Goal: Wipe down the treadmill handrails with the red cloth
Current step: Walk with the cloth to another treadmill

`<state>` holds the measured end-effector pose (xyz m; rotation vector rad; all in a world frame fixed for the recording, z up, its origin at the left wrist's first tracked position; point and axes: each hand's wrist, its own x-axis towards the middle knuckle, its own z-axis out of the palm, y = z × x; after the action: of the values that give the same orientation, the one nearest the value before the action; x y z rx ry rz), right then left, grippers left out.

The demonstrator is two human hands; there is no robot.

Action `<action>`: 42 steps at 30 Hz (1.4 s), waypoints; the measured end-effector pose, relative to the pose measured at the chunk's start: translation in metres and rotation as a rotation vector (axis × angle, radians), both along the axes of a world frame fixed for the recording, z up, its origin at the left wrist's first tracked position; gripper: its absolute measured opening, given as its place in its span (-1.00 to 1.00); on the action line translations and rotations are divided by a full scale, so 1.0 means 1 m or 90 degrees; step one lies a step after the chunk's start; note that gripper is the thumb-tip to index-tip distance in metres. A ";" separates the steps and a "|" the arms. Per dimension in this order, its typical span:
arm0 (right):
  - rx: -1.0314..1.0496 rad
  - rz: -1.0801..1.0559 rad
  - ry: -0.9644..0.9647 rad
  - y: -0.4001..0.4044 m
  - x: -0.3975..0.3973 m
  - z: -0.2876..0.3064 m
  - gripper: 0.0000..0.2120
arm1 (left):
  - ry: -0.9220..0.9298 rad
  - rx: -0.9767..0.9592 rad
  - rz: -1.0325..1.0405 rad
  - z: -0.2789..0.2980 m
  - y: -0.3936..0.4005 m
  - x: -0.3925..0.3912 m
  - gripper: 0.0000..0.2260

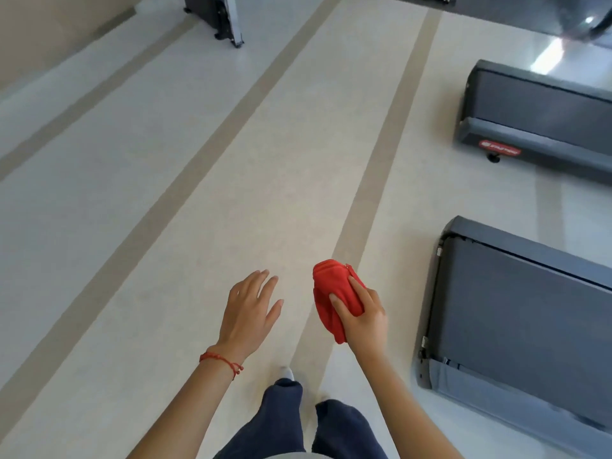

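I see my right hand [362, 313] gripping the red cloth [334, 298], thumb and fingers curled over the bunched fabric so it sticks out ahead of and below the knuckles. The cloth is held in the air above the floor [165, 193], touching nothing but that hand. My left hand [250, 313] hovers just beside the grip, on its left, palm down with the fingers spread and relaxed, holding nothing; a red string bracelet [221, 359] circles its wrist. To the right of the grip lies the rear end of a treadmill [516, 313], its dark belt facing up, near the cloth but apart from it. A second treadmill [536, 114] sits farther ahead on the same side. I can see no handrail from here. Below the grip, dark trouser legs [284, 422] and a pale shoe [286, 373] show.
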<state>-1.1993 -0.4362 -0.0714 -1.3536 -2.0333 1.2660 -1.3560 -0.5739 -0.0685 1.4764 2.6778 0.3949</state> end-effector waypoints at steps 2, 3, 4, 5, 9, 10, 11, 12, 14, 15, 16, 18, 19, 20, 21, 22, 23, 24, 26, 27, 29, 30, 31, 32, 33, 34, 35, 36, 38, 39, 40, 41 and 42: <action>-0.001 -0.030 -0.007 0.006 -0.002 0.001 -0.52 | -0.005 0.004 -0.030 0.000 0.015 -0.010 -0.55; 0.000 -0.042 -0.010 0.010 -0.002 0.001 -0.52 | -0.007 0.004 -0.044 -0.001 0.023 -0.014 -0.55; -0.001 -0.054 -0.012 0.015 -0.003 0.001 -0.51 | -0.010 0.005 -0.055 -0.001 0.031 -0.018 -0.56; -0.004 -0.066 -0.014 0.021 -0.004 0.001 -0.51 | -0.015 0.005 -0.065 -0.002 0.040 -0.021 -0.57; -0.003 -0.105 -0.017 0.051 -0.010 -0.001 -0.52 | -0.031 0.004 -0.100 -0.010 0.079 -0.033 -0.62; -0.001 -0.113 -0.016 0.061 -0.012 -0.002 -0.53 | -0.036 -0.003 -0.109 -0.011 0.091 -0.036 -0.60; 0.000 -0.121 -0.017 0.072 -0.014 -0.003 -0.53 | -0.043 -0.010 -0.116 -0.012 0.104 -0.040 -0.57; 0.000 -0.128 -0.018 0.084 -0.017 -0.004 -0.53 | -0.051 -0.012 -0.121 -0.013 0.117 -0.043 -0.56; 0.001 -0.136 -0.024 0.111 -0.022 -0.005 -0.53 | -0.059 -0.011 -0.130 -0.014 0.146 -0.049 -0.55; 0.005 -0.135 -0.026 0.126 -0.026 -0.007 -0.52 | -0.057 -0.012 -0.132 -0.016 0.162 -0.053 -0.55; 0.009 -0.133 -0.026 0.142 -0.029 -0.008 -0.51 | -0.056 -0.012 -0.133 -0.017 0.179 -0.057 -0.56; 0.009 -0.133 -0.023 0.175 -0.036 -0.008 -0.51 | -0.060 -0.017 -0.138 -0.017 0.213 -0.065 -0.55; 0.007 -0.137 -0.020 0.192 -0.039 -0.007 -0.51 | -0.061 -0.022 -0.141 -0.016 0.230 -0.069 -0.55; 0.008 -0.140 -0.019 0.208 -0.042 -0.005 -0.51 | -0.059 -0.025 -0.142 -0.015 0.247 -0.073 -0.55; 0.010 -0.142 -0.023 0.224 -0.045 -0.004 -0.51 | -0.057 -0.025 -0.144 -0.013 0.262 -0.076 -0.55; 0.014 -0.141 -0.028 0.239 -0.047 -0.002 -0.51 | -0.054 -0.025 -0.146 -0.012 0.277 -0.079 -0.54; 0.017 -0.141 -0.030 0.255 -0.050 0.000 -0.51 | -0.053 -0.027 -0.149 -0.010 0.291 -0.083 -0.54; 0.016 -0.144 -0.030 0.270 -0.053 0.001 -0.51 | -0.053 -0.029 -0.153 -0.009 0.306 -0.087 -0.54; 0.015 -0.153 -0.029 0.294 -0.059 0.003 -0.52 | -0.051 -0.030 -0.156 -0.007 0.331 -0.096 -0.53; 0.015 -0.158 -0.028 0.306 -0.064 0.004 -0.53 | -0.046 -0.033 -0.158 -0.006 0.343 -0.101 -0.53; 0.009 -0.169 -0.027 0.329 -0.073 0.005 -0.53 | -0.042 -0.036 -0.167 -0.006 0.367 -0.113 -0.53; 0.005 -0.172 -0.028 0.340 -0.079 0.004 -0.53 | -0.043 -0.034 -0.170 -0.006 0.380 -0.120 -0.54; 0.004 -0.174 -0.031 0.351 -0.085 0.003 -0.52 | -0.042 -0.030 -0.170 -0.007 0.394 -0.127 -0.56; 0.004 -0.177 -0.033 0.362 -0.092 0.001 -0.52 | -0.040 -0.026 -0.171 -0.008 0.407 -0.135 -0.60; 0.003 -0.183 -0.033 0.374 -0.099 0.000 -0.52 | -0.039 -0.020 -0.174 -0.010 0.421 -0.142 -0.62; 0.000 -0.192 -0.033 0.387 -0.107 -0.001 -0.53 | -0.038 -0.016 -0.181 -0.012 0.436 -0.151 -0.63; -0.003 -0.202 -0.034 0.400 -0.115 -0.003 -0.53 | -0.039 -0.014 -0.190 -0.014 0.452 -0.160 -0.64; -0.005 -0.210 -0.035 0.412 -0.124 -0.004 -0.53 | -0.041 -0.012 -0.197 -0.016 0.467 -0.170 -0.64; 0.000 -0.224 -0.039 0.438 -0.142 -0.004 -0.53 | -0.045 -0.016 -0.210 -0.018 0.497 -0.191 -0.63; 0.002 -0.234 -0.040 0.453 -0.151 -0.003 -0.53 | -0.049 -0.022 -0.218 -0.017 0.513 -0.203 -0.60; -0.001 -0.247 -0.041 0.467 -0.161 -0.003 -0.53 | -0.053 -0.026 -0.226 -0.017 0.529 -0.215 -0.57; -0.005 -0.259 -0.043 0.480 -0.169 -0.002 -0.53 | -0.054 -0.025 -0.234 -0.016 0.544 -0.225 -0.55; -0.006 -0.268 -0.044 0.493 -0.178 -0.001 -0.53 | -0.052 -0.027 -0.243 -0.015 0.558 -0.236 -0.54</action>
<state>-1.3770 0.0564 -0.0728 -1.7345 -1.6609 1.0513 -1.5916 -0.0159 -0.0837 1.8594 2.2561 0.3594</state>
